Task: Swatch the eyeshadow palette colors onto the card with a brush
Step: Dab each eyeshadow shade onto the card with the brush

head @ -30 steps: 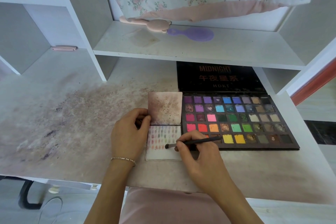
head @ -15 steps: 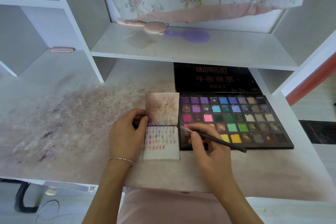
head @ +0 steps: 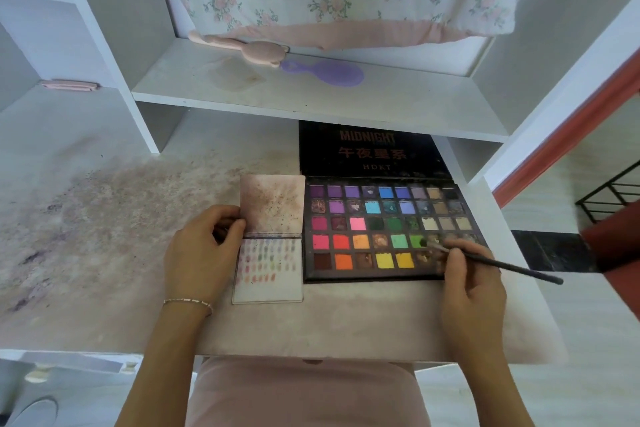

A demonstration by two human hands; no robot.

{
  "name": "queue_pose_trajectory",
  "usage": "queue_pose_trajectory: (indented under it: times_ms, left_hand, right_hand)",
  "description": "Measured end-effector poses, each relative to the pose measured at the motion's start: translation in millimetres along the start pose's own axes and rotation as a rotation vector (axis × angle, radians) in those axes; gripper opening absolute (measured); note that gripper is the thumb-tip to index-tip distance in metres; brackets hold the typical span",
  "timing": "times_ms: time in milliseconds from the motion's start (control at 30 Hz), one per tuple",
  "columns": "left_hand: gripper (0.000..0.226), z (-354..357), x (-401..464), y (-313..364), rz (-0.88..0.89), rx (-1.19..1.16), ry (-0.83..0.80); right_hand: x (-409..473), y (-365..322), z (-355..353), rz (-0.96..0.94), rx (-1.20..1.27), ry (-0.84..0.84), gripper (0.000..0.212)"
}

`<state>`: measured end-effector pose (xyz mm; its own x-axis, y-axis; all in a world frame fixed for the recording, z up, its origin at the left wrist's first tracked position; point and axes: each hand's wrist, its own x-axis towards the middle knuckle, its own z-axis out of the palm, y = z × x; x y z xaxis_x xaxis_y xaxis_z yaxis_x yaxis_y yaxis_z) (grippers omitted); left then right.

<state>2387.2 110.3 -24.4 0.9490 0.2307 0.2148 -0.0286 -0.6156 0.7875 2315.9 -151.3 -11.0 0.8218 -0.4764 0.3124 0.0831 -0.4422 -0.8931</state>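
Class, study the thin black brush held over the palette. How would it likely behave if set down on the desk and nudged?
The brush looks slim and round-handled, so it would probably roll. It seems light: the right hand holds it in a fingertip pinch. Its tip, resting at a green pan of the palette, probably carries powder and might smudge the desk.

right hand (head: pixel 471 282) | brush (head: pixel 498 263) moved from card, via pink pans, to green pan
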Motion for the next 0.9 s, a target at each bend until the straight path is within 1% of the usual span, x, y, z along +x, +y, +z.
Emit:
queue_pose_trajectory:
  times_ms: [100, 233, 533, 667, 767, 900]
  left_hand:
    - [0.012, 0, 0, 0, -0.001, 0.021, 0.003]
    - [0.012, 0, -1, 2, -0.007, 0.027, 0.007]
    - [0.011, -1, -2, 5, -0.019, 0.012, -0.004]
    - [0.011, -1, -3, 6, -0.022, 0.011, -0.011]
    - [0.011, -2, -3, 6, -0.018, 0.014, -0.012]
    - [0.012, -3, -3, 6, -0.012, 0.023, -0.011]
  right_hand:
    - [7, 10, -12, 0.077, -0.093, 0.064, 0.011]
    - [15, 13, -18, 0.112, -0.158, 0.074, 0.008]
    - [15, 15, -18, 0.101, -0.247, -0.016, 0.009]
    - [14, 17, -18, 0.092, -0.23, 0.033, 0.012]
    - [14, 16, -18, 0.093, -0.208, 0.012, 0.011]
    - [13, 15, -18, 0.106, -0.211, -0.008, 0.022]
